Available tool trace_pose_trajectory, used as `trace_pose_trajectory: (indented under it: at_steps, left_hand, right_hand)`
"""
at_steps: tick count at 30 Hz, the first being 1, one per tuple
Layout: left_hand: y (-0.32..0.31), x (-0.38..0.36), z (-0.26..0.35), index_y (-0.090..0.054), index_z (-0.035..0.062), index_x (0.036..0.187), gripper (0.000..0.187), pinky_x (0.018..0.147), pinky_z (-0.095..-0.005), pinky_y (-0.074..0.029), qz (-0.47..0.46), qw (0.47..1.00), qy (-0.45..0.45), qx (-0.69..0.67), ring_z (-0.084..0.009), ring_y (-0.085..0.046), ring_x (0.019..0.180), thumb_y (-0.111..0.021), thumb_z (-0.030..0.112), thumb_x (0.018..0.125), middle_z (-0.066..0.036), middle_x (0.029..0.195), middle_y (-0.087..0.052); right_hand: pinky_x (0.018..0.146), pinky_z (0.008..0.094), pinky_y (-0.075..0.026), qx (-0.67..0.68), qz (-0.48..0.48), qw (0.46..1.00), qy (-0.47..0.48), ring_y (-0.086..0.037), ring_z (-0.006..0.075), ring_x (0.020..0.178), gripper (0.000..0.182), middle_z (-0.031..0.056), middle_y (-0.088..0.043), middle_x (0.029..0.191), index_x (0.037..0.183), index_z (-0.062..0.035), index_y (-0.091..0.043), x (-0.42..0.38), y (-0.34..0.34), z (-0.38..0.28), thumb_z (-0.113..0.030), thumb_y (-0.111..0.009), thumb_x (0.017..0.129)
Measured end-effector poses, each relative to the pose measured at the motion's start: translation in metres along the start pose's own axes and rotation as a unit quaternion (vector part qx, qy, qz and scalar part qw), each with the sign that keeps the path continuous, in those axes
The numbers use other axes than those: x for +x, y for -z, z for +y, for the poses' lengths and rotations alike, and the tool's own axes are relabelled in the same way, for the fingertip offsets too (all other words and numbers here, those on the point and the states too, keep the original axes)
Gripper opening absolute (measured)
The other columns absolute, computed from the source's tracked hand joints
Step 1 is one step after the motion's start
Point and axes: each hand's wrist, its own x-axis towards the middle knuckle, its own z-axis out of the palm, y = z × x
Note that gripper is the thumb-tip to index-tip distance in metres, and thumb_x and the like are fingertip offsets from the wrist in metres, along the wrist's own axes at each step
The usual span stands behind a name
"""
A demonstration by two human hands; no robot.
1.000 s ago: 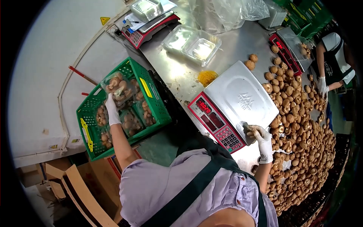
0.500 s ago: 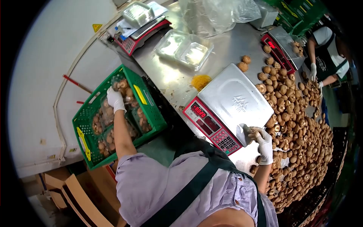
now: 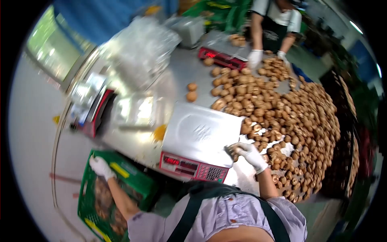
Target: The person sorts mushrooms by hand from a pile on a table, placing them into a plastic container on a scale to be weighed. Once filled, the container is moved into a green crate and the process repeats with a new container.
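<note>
My left hand [image 3: 101, 167], in a white glove, is at the upper end of a green crate [image 3: 139, 182]. Motion smears its fingers. Inside the crate lie clear packs of mushrooms [image 3: 104, 193], also blurred. My gloved right hand [image 3: 250, 155] is at the right front corner of a red scale's metal pan [image 3: 201, 128]. Its fingers are pinched together by a small dark thing that I cannot make out. The pan bears no mushrooms, and red digits glow on the display [image 3: 172, 161].
Loose mushrooms [image 3: 290, 121] cover the table's right side. Clear trays [image 3: 135, 109], a yellow bundle [image 3: 159, 132] and plastic bags [image 3: 141, 52] lie left and behind. A second scale [image 3: 98, 111] stands left. Across the table, a gloved co-worker [image 3: 276, 30] handles mushrooms beside another scale [image 3: 221, 58].
The view has swung right and turned. My left hand has moved from the mushroom packs to the crate's upper end. My right hand stays by the scale's corner, fingers still together.
</note>
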Motion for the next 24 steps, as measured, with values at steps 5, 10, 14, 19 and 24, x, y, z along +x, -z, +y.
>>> trace_pose_trajectory:
  at_steps: [5, 10, 14, 19, 24]
  left_hand:
    - [-0.03, -0.006, 0.127, -0.059, 0.0008, 0.109, 0.025, 0.092, -0.0356, -0.042, -0.093, 0.933, -0.249, -0.242, -0.0272, -0.056, 0.104, -0.05, 0.007, 0.087, -0.014, 0.111, -0.06]
    - [-0.081, -0.066, 0.224, -0.059, 0.0026, 0.11, 0.03, 0.093, -0.0374, -0.041, -0.243, 0.836, -0.435, -0.228, -0.0313, -0.055, 0.105, -0.057, 0.012, 0.082, -0.016, 0.108, -0.061]
    - [-0.092, -0.091, 0.259, -0.059, 0.0045, 0.113, 0.038, 0.086, -0.0404, -0.045, -0.288, 0.862, -0.412, -0.063, -0.0345, -0.059, 0.098, -0.059, 0.024, 0.081, -0.019, 0.102, -0.062]
    - [-0.08, -0.087, 0.269, -0.065, 0.0048, 0.089, 0.025, 0.071, -0.0427, -0.049, -0.3, 0.898, -0.322, -0.01, -0.034, -0.064, 0.08, -0.066, 0.023, 0.073, -0.017, 0.084, -0.066]
    - [-0.058, -0.068, 0.267, -0.064, 0.0064, 0.084, 0.032, 0.066, -0.0414, -0.048, -0.333, 0.911, -0.243, -0.031, -0.031, -0.063, 0.074, -0.079, 0.019, 0.059, -0.013, 0.078, -0.065]
  right_hand:
    - [0.067, 0.0242, -0.05, -0.082, 0.026, 0.996, 0.026, -0.061, 0.0108, 0.076, 0.025, 0.0047, -0.066, 0.086, 0.109, -0.0071, -0.063, 0.001, 0.002, -0.002, -0.019, -0.053, 0.09]
    - [0.08, 0.0273, -0.047, -0.089, 0.042, 0.995, 0.005, -0.061, 0.0147, 0.086, 0.027, 0.008, -0.066, 0.095, 0.108, -0.0069, -0.063, -0.007, 0.004, -0.004, -0.025, -0.055, 0.09]
    - [0.082, 0.028, -0.046, -0.074, 0.083, 0.994, 0.023, -0.061, 0.0164, 0.088, 0.027, 0.0092, -0.066, 0.096, 0.107, -0.0065, -0.063, -0.021, 0.014, 0.013, -0.024, -0.055, 0.09]
    - [0.082, 0.0277, -0.046, -0.046, 0.135, 0.99, 0.012, -0.06, 0.015, 0.09, 0.026, 0.0068, -0.066, 0.097, 0.105, -0.0044, -0.064, -0.04, 0.024, 0.029, -0.023, -0.055, 0.089]
    - [0.083, 0.0292, -0.046, -0.056, 0.134, 0.989, -0.016, -0.062, 0.0194, 0.091, 0.03, 0.0114, -0.066, 0.098, 0.104, -0.0031, -0.064, -0.042, 0.02, 0.03, -0.027, -0.056, 0.088]
